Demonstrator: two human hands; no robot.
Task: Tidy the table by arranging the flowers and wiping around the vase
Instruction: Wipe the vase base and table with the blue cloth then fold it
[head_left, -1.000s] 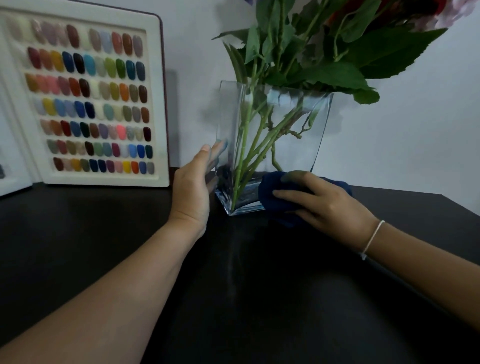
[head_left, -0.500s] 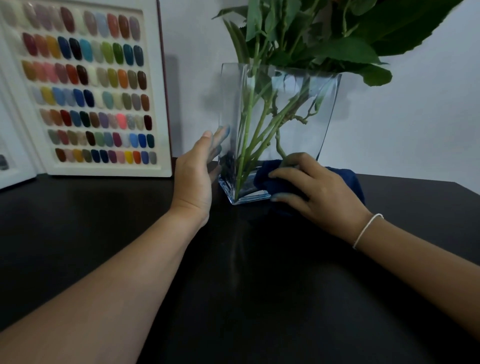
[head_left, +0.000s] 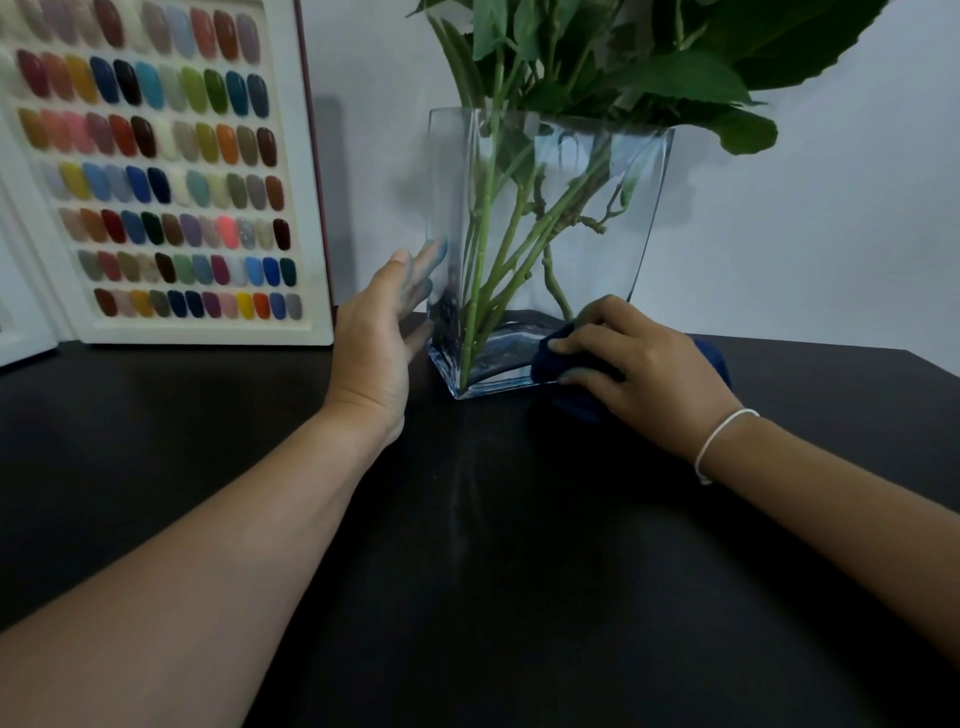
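Observation:
A clear square glass vase (head_left: 639, 208) stands on the black table (head_left: 493, 571) against the white wall. Green flower stems (head_left: 498, 260) cross inside it, and big leaves (head_left: 675, 78) spread above its rim; the blooms are out of frame. My left hand (head_left: 382, 343) lies flat against the vase's left side, fingers apart, steadying it. My right hand (head_left: 644, 374) presses a dark blue cloth (head_left: 558, 358) onto the table at the vase's front right base, fingers closed over it. Most of the cloth is hidden under the hand.
A white display board of several coloured nail swatches (head_left: 156, 171) leans on the wall at the back left, a hand's width from the vase. A faint dusty streak (head_left: 467, 499) runs down the table in front of the vase.
My right hand and the cloth have slid right along the vase's front base. My head has moved closer and the view has tilted down. The left hand stays on the vase.

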